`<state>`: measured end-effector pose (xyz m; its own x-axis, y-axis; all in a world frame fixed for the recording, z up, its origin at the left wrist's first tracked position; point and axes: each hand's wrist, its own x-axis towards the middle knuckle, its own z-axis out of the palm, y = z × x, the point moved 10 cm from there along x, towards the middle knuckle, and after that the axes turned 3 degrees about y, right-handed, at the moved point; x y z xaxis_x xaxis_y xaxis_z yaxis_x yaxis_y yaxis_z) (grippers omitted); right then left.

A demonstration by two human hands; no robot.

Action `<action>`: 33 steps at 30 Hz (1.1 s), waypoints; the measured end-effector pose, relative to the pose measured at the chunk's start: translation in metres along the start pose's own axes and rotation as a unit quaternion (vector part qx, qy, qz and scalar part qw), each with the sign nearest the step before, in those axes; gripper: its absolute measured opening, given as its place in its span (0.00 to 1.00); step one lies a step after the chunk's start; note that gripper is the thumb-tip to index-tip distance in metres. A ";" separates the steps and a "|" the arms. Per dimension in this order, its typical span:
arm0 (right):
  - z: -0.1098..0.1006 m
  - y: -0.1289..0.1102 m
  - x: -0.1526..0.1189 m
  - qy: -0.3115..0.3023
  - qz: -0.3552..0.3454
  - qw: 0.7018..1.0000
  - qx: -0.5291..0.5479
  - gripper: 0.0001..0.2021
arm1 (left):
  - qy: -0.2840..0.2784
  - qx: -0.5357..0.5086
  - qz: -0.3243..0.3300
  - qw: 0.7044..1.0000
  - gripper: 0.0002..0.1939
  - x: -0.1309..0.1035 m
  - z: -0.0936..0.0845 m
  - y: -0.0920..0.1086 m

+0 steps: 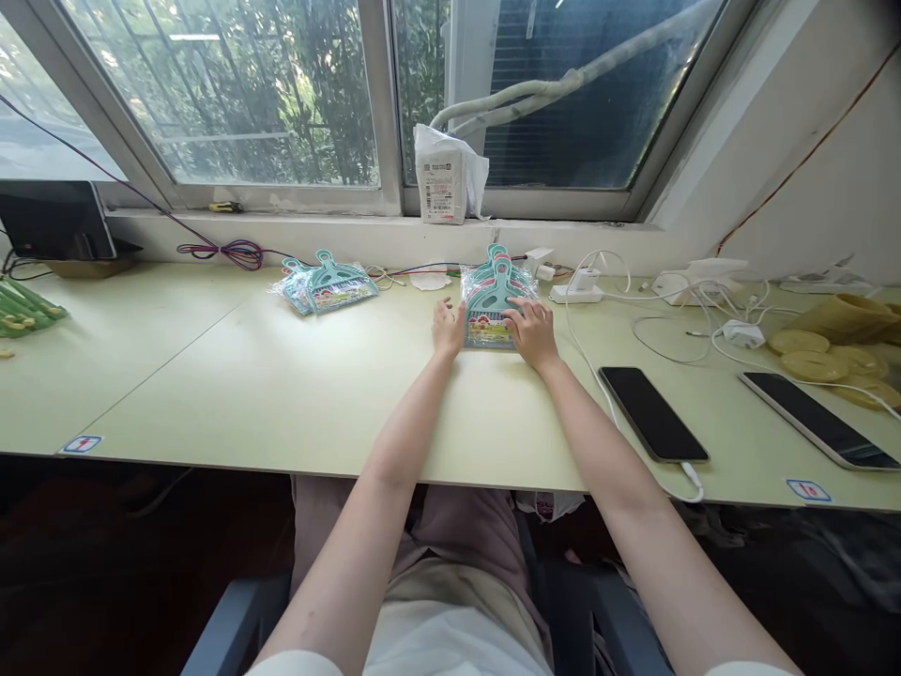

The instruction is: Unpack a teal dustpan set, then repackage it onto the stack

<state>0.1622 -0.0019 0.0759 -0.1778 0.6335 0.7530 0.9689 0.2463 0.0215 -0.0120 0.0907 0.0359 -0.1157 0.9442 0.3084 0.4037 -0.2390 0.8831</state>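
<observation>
A stack of teal dustpan-and-brush sets in clear plastic (491, 329) lies on the table in front of me, looped handles toward the window. The front one bears a colourful printed picture. At its left edge is my left hand (448, 329), fingers raised and apart, with the thumb side against the wrapping. My right hand (533, 330) grips the right edge, its fingers bent over the printed face; its thumb is hard to make out. Farther left lies another small pile of the same wrapped sets (329, 286), apart from both hands.
Right of my arm lie a black phone (654, 413) on a white cable and a second phone (820, 420). White chargers, a power strip (577, 286) and yellow discs (806, 364) are beyond. A boxed package (442, 183) stands on the sill; green items (28, 308) lie far left.
</observation>
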 end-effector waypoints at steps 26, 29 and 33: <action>-0.065 -0.283 -0.064 0.042 -0.516 0.845 0.130 0.09 | -0.073 0.463 0.031 0.883 0.34 0.082 -0.205 -0.105; -0.061 -0.278 -0.060 0.061 -0.496 0.857 0.123 0.10 | -0.090 0.445 -0.012 0.891 0.33 0.085 -0.208 -0.111; -0.050 -0.276 -0.057 0.041 -0.484 0.867 0.112 0.10 | -0.106 0.459 -0.003 0.882 0.30 0.081 -0.211 -0.112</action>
<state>-0.0861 -0.1428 0.0601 -0.8673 -0.0026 0.4977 0.3124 0.7755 0.5486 -0.2581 0.1459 0.0370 0.0121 0.9892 0.1459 0.9795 -0.0411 0.1973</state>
